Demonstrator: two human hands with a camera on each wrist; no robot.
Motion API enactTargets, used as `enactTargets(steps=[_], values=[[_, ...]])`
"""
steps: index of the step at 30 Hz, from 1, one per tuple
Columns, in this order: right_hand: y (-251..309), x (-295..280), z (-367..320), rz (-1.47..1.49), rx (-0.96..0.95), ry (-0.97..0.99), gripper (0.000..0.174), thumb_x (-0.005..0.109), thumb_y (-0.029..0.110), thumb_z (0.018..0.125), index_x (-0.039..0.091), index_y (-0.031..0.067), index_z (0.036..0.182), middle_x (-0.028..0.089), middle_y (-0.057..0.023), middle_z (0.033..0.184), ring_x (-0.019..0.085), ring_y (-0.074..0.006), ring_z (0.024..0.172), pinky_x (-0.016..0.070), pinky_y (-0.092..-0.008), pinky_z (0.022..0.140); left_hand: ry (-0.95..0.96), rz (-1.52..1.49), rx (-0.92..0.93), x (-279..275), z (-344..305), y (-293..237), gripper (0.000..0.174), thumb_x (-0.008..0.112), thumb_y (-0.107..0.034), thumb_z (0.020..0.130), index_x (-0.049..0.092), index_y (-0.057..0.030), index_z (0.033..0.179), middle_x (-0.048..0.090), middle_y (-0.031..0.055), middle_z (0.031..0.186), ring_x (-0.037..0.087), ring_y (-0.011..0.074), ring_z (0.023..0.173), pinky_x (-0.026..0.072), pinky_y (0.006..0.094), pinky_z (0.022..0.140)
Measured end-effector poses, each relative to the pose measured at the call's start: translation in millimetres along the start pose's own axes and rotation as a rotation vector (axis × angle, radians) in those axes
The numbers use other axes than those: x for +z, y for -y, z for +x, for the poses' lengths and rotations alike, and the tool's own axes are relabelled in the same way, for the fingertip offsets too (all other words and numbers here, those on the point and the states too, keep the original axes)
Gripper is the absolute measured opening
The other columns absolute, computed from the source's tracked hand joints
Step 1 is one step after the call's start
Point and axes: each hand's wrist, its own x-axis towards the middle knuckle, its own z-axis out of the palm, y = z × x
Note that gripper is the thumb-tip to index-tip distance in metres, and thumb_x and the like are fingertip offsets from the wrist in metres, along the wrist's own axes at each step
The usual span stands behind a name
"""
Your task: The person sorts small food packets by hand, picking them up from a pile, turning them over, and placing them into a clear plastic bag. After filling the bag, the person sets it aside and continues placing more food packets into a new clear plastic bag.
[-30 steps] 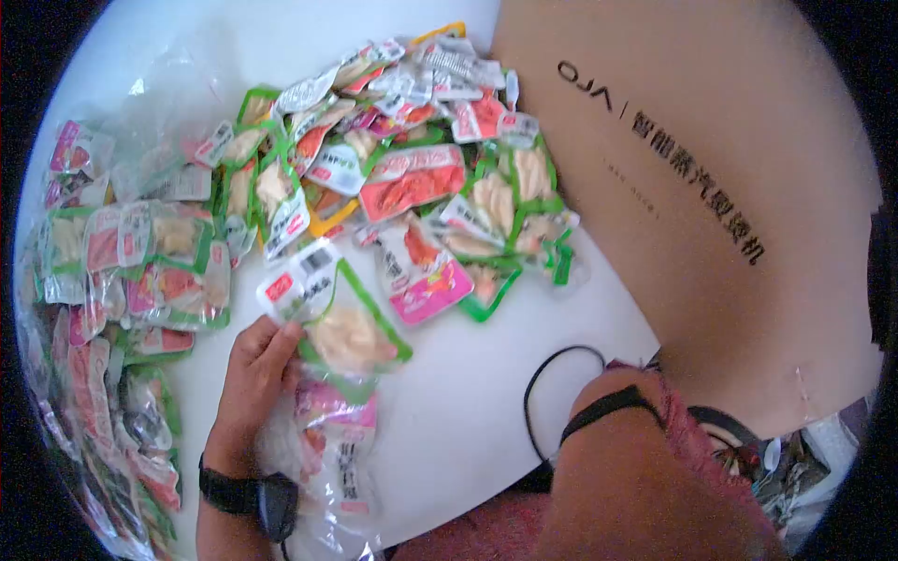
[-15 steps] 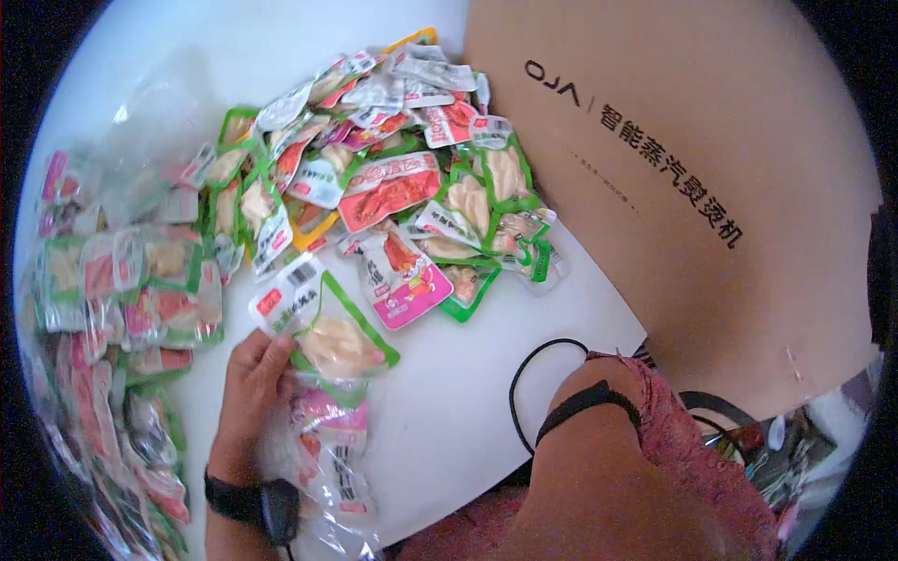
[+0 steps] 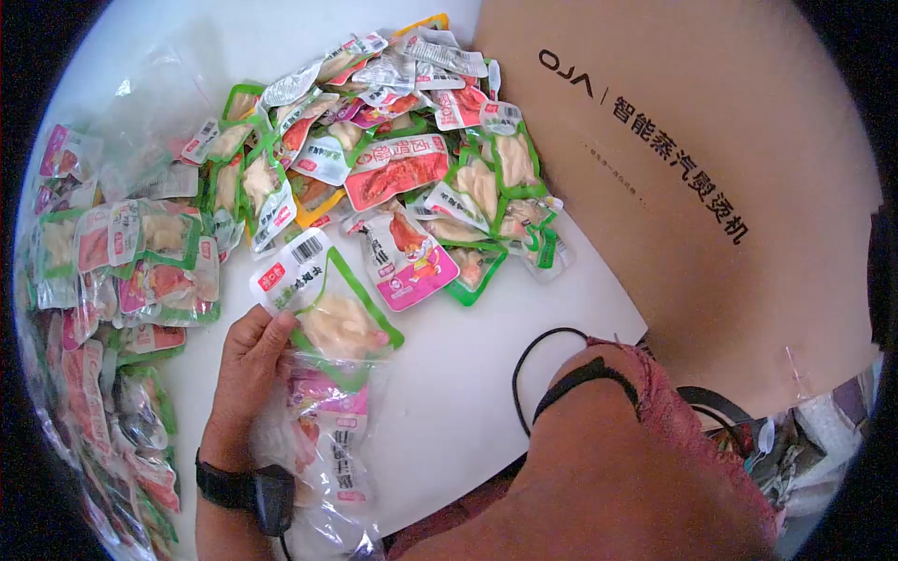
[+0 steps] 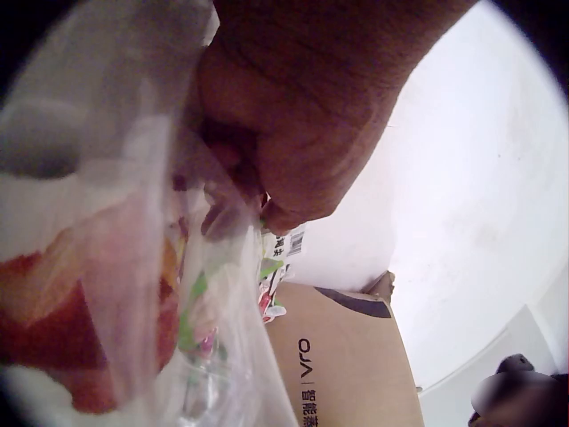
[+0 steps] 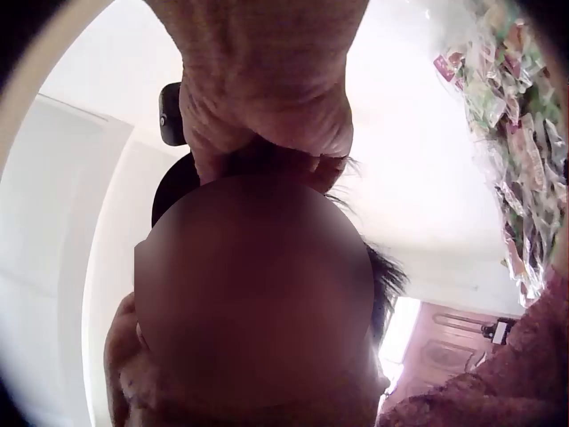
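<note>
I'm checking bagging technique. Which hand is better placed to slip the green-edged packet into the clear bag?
Left, probably. The left hand already holds the green-edged packet just above the clear bag; the right hand is lifted away from the white table.

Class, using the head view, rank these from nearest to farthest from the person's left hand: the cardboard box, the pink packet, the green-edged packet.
1. green-edged packet: gripped by the left hand, just right of it.
2. pink packet: farther up and to the right, lying on the white table.
3. cardboard box: far right, across the table.
</note>
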Motion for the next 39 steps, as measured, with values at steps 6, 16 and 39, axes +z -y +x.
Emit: enactTargets(steps=[6, 16, 39], values=[[-2.6, 4.8, 3.4, 0.015, 0.002, 0.013, 0.024, 0.059, 0.016, 0.073, 0.054, 0.0023, 0.092, 0.055, -0.0135, 0.089, 0.057, -0.0257, 0.079, 0.0460, -0.0330, 0.066, 0.015, 0.014, 0.000, 0.1, -1.9, -4.8, 0.022, 0.048, -0.022, 0.089, 0.057, -0.0027, 0.092, 0.047, -0.0065, 0.061, 0.036, 0.0009, 0.047, 0.0289, 0.0165, 0.041], [-5.4, 6.5, 7.2, 0.071, 0.033, 0.016, 0.027, 0.059, 0.017, 0.073, 0.053, 0.0017, 0.095, 0.054, -0.0143, 0.092, 0.057, -0.0253, 0.080, 0.0460, -0.0325, 0.066, -0.003, 0.043, -0.005, -3.5, -5.4, -0.4, 0.022, 0.048, -0.023, 0.089, 0.057, -0.0030, 0.088, 0.047, -0.0063, 0.061, 0.037, 0.0015, 0.047, 0.0310, 0.0174, 0.041], [-12.5, 3.7, 11.3, 0.041, 0.093, 0.063, 0.033, 0.059, 0.017, 0.074, 0.050, 0.0002, 0.101, 0.053, -0.0162, 0.099, 0.057, -0.0243, 0.084, 0.0460, -0.0316, 0.067, 0.032, -0.027, -0.016, 0.0, -1.4, -1.7, 0.023, 0.047, -0.022, 0.089, 0.057, -0.0025, 0.097, 0.048, -0.0067, 0.062, 0.037, 0.0008, 0.048, 0.0304, 0.0166, 0.043]])
